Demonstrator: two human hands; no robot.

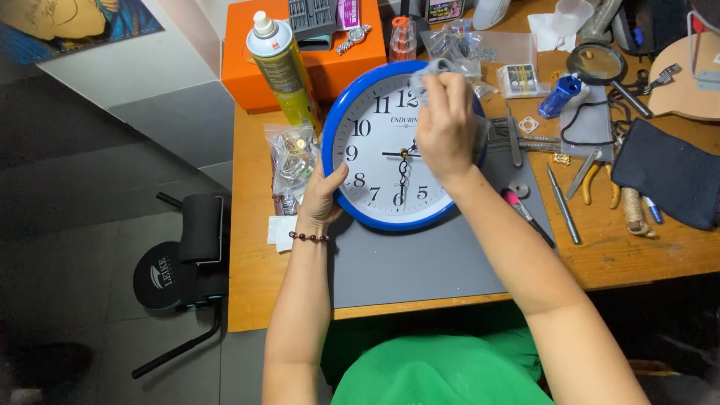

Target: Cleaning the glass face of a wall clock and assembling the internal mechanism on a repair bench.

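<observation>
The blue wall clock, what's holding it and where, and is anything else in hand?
The left hand grips the blue wall clock at its lower-left rim. The right hand presses a crumpled clear wipe on its face.

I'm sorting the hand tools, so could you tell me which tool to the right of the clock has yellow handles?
The pliers, beside the dark blue pouch. The tweezers and pink-tipped pen tool nearby are single slim shafts without yellow handles.

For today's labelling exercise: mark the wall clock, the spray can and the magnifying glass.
Wall clock (367,161): head view, on its white dial.
Spray can (285,71): head view, mid-body.
Magnifying glass (597,64): head view, on its lens.
</observation>
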